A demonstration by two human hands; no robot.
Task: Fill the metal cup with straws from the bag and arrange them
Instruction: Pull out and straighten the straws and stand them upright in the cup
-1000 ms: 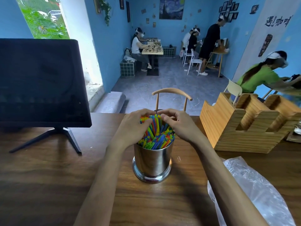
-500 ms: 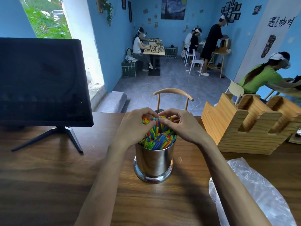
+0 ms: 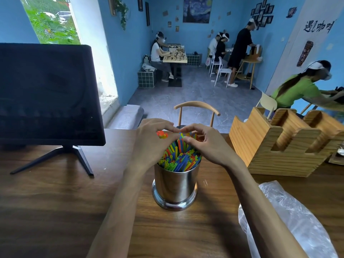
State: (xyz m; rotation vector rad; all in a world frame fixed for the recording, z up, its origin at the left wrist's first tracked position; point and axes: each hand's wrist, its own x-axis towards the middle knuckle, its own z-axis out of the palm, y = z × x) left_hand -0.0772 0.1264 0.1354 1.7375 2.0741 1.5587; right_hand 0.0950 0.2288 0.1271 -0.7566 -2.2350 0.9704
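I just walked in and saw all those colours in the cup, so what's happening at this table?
A person is tidying coloured straws that already fill a metal cup on the wooden table. Both hands curl round the tops of the bundle, the left hand and right hand meeting fingertip to fingertip over it. A clear plastic bag lies flat to the right, beside a wooden holder.
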